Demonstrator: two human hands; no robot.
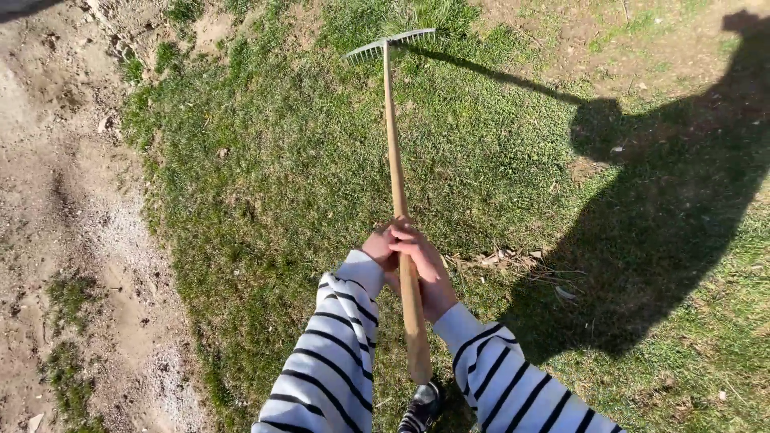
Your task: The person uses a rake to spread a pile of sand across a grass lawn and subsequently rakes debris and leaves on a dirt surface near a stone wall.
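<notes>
A rake with a long wooden handle (395, 160) reaches away from me over the grass. Its metal toothed head (391, 43) rests on the lawn at the top of the view. My left hand (379, 250) and my right hand (425, 269) are both wrapped around the handle, close together, near its lower part. The end of the handle sticks out below my hands. Both sleeves are white with black stripes.
Short green grass (305, 176) covers the middle. A bare dirt and gravel strip (64, 208) runs down the left side. My shadow (666, 208) falls on the right. Dry leaves (513, 258) lie near my hands. My dark shoe (423, 405) shows at the bottom.
</notes>
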